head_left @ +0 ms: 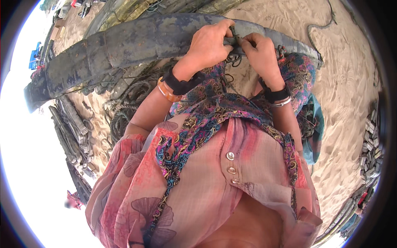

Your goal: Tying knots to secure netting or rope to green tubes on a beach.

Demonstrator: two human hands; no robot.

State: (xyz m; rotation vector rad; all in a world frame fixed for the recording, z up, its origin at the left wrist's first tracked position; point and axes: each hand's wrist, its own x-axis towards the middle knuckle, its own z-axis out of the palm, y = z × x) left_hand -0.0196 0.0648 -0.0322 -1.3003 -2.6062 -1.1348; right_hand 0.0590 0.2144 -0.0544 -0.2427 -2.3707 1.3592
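A long, weathered dark grey beam (111,45) lies across the upper view, over my bent legs in patterned cloth. My left hand (209,47) is at its edge, fingers curled and closed on a thin dark green cord (234,35). My right hand (260,56) is just to the right, thumb and forefinger pinched on that cord against the beam. Some of the cord is hidden by my fingers. Dark loops of rope (235,61) hang just below my hands.
Coiled rope (130,99) and grey beams (70,132) lie on sand (343,82) at left. Grey blocks (369,149) are piled at far right, a loose rope (314,25) at upper right. A blue object (34,56) stands far left; another person (74,200) is at lower left.
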